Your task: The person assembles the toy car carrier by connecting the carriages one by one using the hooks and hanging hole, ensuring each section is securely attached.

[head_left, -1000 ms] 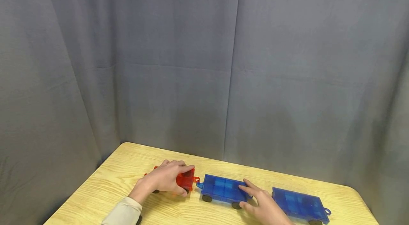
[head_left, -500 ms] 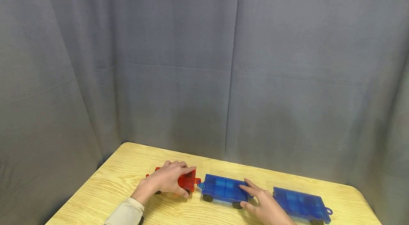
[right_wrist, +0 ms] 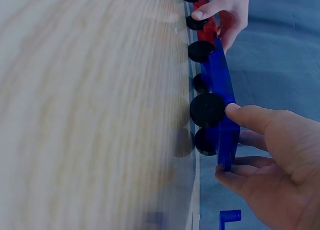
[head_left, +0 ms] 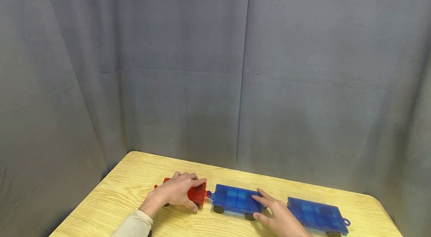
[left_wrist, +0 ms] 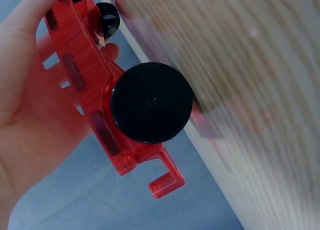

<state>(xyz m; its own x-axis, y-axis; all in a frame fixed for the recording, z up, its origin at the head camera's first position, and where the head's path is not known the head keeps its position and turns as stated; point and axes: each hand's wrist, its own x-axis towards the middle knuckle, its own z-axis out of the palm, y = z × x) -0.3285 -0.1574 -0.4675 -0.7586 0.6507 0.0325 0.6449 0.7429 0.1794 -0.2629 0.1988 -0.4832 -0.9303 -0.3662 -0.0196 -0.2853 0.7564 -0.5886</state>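
Note:
My left hand (head_left: 175, 192) reaches over a see-through red toy train car (head_left: 198, 194) with black wheels, gripping it between thumb and fingers. In the left wrist view, a hook (left_wrist: 167, 182) sticks out from one end of this car. Its other end has a ring that overlaps the hook of a see-through blue train car (head_left: 232, 197) in the head view. My right hand (head_left: 277, 212) holds that blue car at its right end, thumb (right_wrist: 245, 114) on the near side and fingers on the far side. Both cars stand in line, wheels down at the tabletop.
A second blue train car (head_left: 314, 212) stands just right of my right hand, its ring pointing right and its hook (right_wrist: 230, 216) showing in the right wrist view. The light wooden table (head_left: 144, 169) has rounded corners. Grey curtains (head_left: 188, 80) hang behind and beside it.
The red car's ring end has come down and slightly right onto the blue car's hook, with my left hand moving along. My right hand and both blue cars stay nearly in place.

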